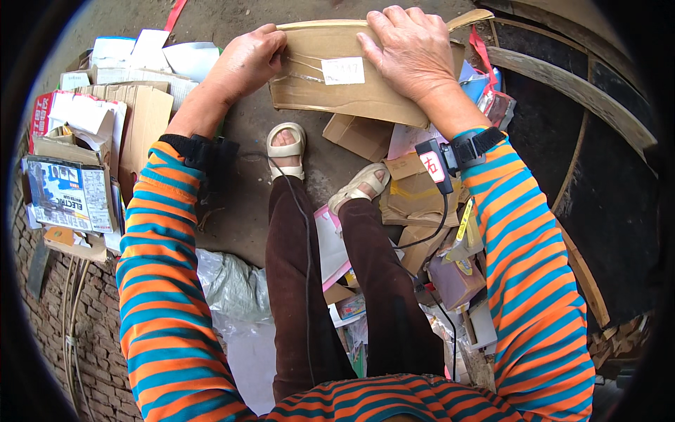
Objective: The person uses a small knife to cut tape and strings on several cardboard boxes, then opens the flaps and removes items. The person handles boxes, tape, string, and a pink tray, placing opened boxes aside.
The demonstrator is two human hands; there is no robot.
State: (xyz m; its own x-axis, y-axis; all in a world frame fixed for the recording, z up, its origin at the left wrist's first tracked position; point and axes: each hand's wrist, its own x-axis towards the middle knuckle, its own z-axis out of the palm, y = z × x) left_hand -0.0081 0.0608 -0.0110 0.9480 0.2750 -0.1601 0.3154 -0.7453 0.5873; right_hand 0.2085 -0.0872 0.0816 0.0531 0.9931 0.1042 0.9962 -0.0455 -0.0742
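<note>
A brown cardboard piece (309, 93) with a white label stretches between my two hands, in front of me and above the floor. My left hand (254, 58) grips its left edge, fingers curled in. Over its upper right edge lies my right hand (411, 48), the fingers bent round the far rim and the thumb on the near face. The far side of the cardboard, where my fingertips go, is hidden. Just below it, another brown cardboard box (358, 137) rests near my right foot.
On the left stands a stack of flattened boxes and paper (130, 112). Cardboard and paper scraps (422, 200) lie right of my feet. A clear plastic bag (235, 285) sits by my left leg. Curved wooden boards (576, 88) edge a dark sheet on the right. Cables hang from my wrists.
</note>
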